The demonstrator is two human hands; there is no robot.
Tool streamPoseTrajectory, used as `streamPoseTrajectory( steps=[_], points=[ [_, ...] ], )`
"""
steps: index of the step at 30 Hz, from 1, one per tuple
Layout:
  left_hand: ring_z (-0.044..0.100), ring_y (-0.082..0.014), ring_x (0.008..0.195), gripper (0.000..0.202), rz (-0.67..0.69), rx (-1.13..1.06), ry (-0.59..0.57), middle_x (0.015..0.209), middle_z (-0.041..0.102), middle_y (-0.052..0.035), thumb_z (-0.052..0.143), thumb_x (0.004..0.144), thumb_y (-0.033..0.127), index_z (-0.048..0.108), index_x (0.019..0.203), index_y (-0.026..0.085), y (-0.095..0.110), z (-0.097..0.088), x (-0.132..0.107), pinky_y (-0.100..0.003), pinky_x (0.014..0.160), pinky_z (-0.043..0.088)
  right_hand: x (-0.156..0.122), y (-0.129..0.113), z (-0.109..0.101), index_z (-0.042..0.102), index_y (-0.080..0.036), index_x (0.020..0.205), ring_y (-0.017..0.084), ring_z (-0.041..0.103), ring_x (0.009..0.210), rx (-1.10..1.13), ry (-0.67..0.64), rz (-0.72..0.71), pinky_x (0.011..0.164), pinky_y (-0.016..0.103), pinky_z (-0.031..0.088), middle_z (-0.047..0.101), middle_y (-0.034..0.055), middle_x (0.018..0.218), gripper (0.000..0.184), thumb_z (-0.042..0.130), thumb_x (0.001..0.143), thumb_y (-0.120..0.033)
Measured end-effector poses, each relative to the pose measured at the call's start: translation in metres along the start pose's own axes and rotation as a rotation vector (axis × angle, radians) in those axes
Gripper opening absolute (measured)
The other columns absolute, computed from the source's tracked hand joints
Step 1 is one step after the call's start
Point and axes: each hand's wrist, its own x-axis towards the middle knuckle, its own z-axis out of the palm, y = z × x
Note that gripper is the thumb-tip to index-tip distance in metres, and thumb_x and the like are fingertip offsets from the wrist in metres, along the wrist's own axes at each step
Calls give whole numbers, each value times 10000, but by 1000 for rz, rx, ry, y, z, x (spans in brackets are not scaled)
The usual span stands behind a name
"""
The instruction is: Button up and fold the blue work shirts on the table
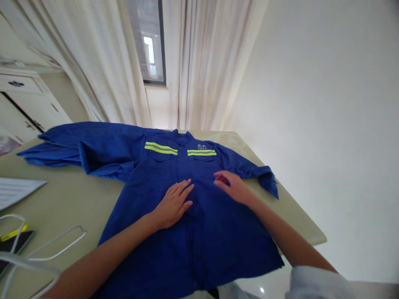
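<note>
A blue work jacket (224,232) lies spread front side up, its collar at the far end and its lower hem hanging over the near table edge. Yellow and grey reflective strips cross its chest above two flap pockets. My left hand (174,203) rests flat on the jacket's middle near the front closure, fingers stretched out and holding nothing. Over the chest on the right side is my right hand (232,185), fingers loosely bent and apart, with nothing in it; whether it touches the cloth I cannot tell. The right sleeve in view reaches toward the table's edge, its cuff bunched.
The pale table (77,199) bears a paper sheet (18,191), a white cable (59,249), a dark flat device (18,245) and a yellow item (14,233) at left. Bunched blue cloth (84,145) lies at the far left. Behind are curtains (205,62) and a white cabinet (28,99).
</note>
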Motion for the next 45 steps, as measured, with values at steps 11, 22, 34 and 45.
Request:
streamPoseTrajectory(
  steps=[11, 22, 34, 45],
  points=[
    [416, -280, 1539, 662, 111, 124, -94, 1704, 394, -63, 483, 1070, 531, 311, 1676, 328, 26, 6, -101, -509, 1279, 325, -148, -78, 116, 570, -318, 1523, 317, 630, 1211, -206, -104, 9, 1086, 491, 517, 683, 109, 1330, 714, 796, 891, -559],
    [348, -351, 1575, 823, 8, 136, -45, 1723, 337, -66, 495, 1017, 667, 197, 1706, 330, 62, 14, -134, -613, 1293, 249, -103, -108, 128, 582, -232, 1434, 321, 620, 1121, -424, 127, 97, 953, 473, 539, 648, 151, 1256, 449, 608, 1024, -414],
    [468, -329, 1508, 784, -114, 151, 67, 1661, 447, -50, 517, 1021, 630, 220, 1697, 367, 57, 18, -149, -620, 1278, 297, -74, -98, 134, 632, -268, 1381, 334, 637, 1121, -392, 63, 101, 959, 474, 553, 673, 129, 1234, 502, 734, 948, -501],
    [558, -343, 1427, 519, -250, 155, 162, 1573, 565, -36, 459, 1065, 484, 531, 1565, 360, 60, 20, -147, -655, 1227, 370, -88, -95, 133, 580, -357, 1473, 279, 586, 1121, -308, 73, -3, 975, 429, 513, 584, 98, 1268, 566, 639, 959, -127]
  ],
)
